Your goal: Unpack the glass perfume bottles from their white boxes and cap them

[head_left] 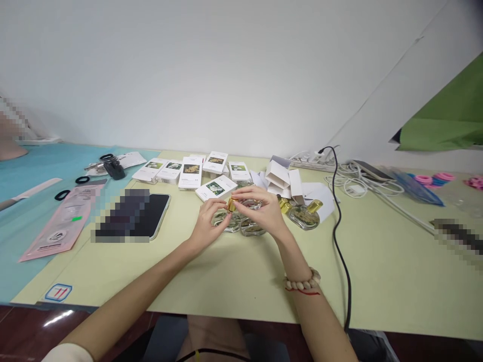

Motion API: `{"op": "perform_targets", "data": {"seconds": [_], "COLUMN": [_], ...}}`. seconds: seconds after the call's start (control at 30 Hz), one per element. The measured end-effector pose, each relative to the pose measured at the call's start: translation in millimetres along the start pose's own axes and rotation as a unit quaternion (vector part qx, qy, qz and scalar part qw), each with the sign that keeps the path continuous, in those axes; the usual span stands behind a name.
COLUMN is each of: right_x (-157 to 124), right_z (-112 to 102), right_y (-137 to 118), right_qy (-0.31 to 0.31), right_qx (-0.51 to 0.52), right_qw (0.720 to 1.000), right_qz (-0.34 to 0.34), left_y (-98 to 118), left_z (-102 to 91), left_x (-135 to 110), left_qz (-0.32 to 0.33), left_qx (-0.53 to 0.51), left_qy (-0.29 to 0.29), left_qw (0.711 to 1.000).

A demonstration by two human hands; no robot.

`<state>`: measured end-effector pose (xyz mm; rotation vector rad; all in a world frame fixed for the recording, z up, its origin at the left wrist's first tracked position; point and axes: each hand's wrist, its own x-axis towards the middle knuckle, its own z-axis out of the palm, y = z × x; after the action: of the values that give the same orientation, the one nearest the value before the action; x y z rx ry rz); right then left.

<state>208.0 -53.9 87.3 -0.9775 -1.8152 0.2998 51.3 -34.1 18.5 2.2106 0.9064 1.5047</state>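
Observation:
Both hands meet over several clear glass bottles lying on the table. My left hand (208, 218) pinches a small gold cap (231, 204) from the left, with thumb and fingertips closed on it. From the other side my right hand (263, 207) has its fingers bent and closed on the same cap. Whether the cap sits on a bottle is hidden by the fingers. Right below are glass bottles (252, 229) with dark, plant-like contents. To the right of my right hand lies another flat glass bottle (305, 217) with a gold cap.
Behind the hands lie several white printed boxes (189, 173) and opened white cartons (278, 177). A phone (156, 216) is at left, beside a pink packet (64, 221) and a dark jar (113, 168). A black cable (335, 236) crosses the table at right, near coiled white cables (356, 186).

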Motion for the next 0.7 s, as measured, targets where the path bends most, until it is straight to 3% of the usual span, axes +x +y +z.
{"op": "perform_targets", "data": {"seconds": [0.37, 0.7], "right_x": [-1.4, -1.0], "right_z": [-0.1, -0.7], "right_y": [2.8, 9.8], "right_qy": [-0.055, -0.058], "right_qx": [-0.010, -0.040], "right_qw": [0.998, 0.997], "right_qz": [-0.008, -0.033], "left_y": [4.0, -1.4], "left_z": [-2.1, -0.8], "left_x": [-1.2, -0.9], "left_qz": [-0.015, 0.025], "left_qx": [0.023, 0.026], "left_qy": [0.024, 0.028], "left_qw": [0.999, 0.999]}}
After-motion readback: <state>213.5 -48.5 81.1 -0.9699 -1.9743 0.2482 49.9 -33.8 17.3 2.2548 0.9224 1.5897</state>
